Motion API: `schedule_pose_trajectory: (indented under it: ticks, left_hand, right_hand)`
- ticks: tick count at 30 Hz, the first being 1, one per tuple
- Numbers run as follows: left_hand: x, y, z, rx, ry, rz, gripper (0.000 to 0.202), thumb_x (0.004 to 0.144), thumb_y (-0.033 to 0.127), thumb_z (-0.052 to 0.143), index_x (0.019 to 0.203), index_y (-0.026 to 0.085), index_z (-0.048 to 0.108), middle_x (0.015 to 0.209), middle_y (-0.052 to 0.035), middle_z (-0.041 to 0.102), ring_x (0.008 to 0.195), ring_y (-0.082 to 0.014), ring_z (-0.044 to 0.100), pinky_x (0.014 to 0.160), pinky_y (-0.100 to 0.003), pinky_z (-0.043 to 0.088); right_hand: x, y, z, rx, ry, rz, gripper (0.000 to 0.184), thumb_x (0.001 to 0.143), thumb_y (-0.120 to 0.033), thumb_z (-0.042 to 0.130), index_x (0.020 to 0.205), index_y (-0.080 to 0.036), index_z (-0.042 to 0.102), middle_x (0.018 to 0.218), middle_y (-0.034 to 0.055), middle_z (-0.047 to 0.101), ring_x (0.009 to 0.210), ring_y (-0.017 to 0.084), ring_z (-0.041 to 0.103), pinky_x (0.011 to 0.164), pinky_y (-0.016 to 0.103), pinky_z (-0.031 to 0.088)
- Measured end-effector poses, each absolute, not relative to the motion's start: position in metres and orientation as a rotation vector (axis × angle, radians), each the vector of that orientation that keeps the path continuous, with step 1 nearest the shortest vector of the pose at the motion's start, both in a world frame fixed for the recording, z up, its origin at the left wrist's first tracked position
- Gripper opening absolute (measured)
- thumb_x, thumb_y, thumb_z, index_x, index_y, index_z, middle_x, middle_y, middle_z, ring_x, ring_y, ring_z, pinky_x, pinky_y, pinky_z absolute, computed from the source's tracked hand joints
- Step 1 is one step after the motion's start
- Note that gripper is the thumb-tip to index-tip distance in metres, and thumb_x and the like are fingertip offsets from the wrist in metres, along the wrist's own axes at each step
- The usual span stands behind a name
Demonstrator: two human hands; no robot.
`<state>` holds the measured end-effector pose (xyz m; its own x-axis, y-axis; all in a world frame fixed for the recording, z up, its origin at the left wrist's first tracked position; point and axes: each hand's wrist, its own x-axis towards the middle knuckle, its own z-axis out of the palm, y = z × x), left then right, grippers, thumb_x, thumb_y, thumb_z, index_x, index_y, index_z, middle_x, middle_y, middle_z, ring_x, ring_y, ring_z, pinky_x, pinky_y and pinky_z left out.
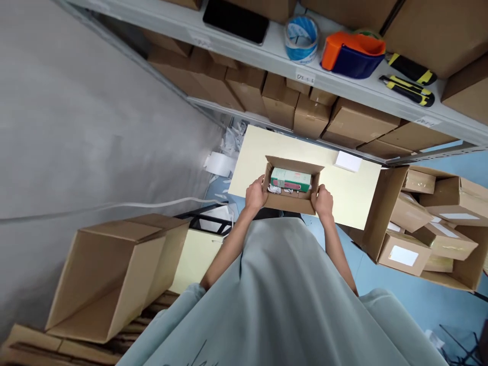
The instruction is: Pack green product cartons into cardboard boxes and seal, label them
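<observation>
Between my two hands is a small open cardboard box (288, 204), at the near edge of a pale yellow tabletop (346, 195). Inside it lies a green and white carton (292, 178) with a pink patch, and some crumpled white paper (274, 189) beside it. My left hand (255, 194) grips the box's left end, fingers closed round the wall. At the right end my right hand (322, 199) is closed on the wall too. The fingertips of both hands are partly hidden. A white stack of labels or small box (348, 161) sits farther back on the tabletop.
A shelf (263, 56) above the table holds a phone (236, 21), a tape roll (301, 39), an orange-blue tape dispenser (354, 53) and utility knives (407, 90). Cartons (282, 99) line the level below. A large box (385, 213) of packed parcels stands right; an open carton (110, 279) left.
</observation>
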<state>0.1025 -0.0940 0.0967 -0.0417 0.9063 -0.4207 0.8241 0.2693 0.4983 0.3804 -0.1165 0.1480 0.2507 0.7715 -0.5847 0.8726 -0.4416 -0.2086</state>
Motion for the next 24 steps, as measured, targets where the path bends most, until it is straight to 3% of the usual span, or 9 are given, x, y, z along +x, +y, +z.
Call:
schedule_pose_trajectory:
  ticks: [8,12,18,24]
  left_hand:
    - [0.043,-0.149,0.116,1.330,2.050,0.478,0.063,0.087,0.016,0.065,0.150,0.020,0.070,0.128,-0.0121,0.085,0.110,-0.0366,0.081,0.107,-0.046,0.061]
    - [0.002,-0.197,0.123,1.139,2.167,0.697,0.065,0.086,0.019,0.067,0.150,0.023,0.071,0.129,-0.0103,0.085,0.114,-0.0367,0.080,0.109,-0.046,0.061]
    - [-0.056,-0.319,0.129,0.762,2.296,1.013,0.064,0.089,0.025,0.069,0.153,0.029,0.069,0.134,-0.0078,0.082,0.112,-0.0311,0.080,0.111,-0.045,0.061]
    - [-0.105,-0.456,0.122,0.456,2.511,1.027,0.062,0.094,0.021,0.061,0.155,0.023,0.067,0.142,-0.0134,0.079,0.112,-0.0331,0.080,0.110,-0.048,0.061]
  right_hand:
    - [0.329,-0.097,0.180,2.185,1.926,-0.905,0.016,0.113,-0.023,0.051,0.124,-0.018,0.063,0.127,0.0148,0.082,0.109,0.029,0.078,0.086,0.033,0.047]
    - [0.284,-0.098,0.191,2.020,2.148,-0.880,0.018,0.113,-0.025,0.052,0.125,-0.020,0.064,0.128,0.0122,0.083,0.108,0.028,0.079,0.088,0.033,0.049]
    - [0.179,-0.126,0.202,1.655,2.431,-0.806,0.019,0.111,-0.024,0.053,0.125,-0.020,0.066,0.129,0.0123,0.083,0.106,0.028,0.079,0.090,0.034,0.050]
    - [0.066,-0.209,0.183,1.236,2.562,-0.717,0.022,0.113,-0.025,0.052,0.129,-0.019,0.066,0.129,0.0138,0.083,0.109,0.028,0.080,0.090,0.032,0.050]
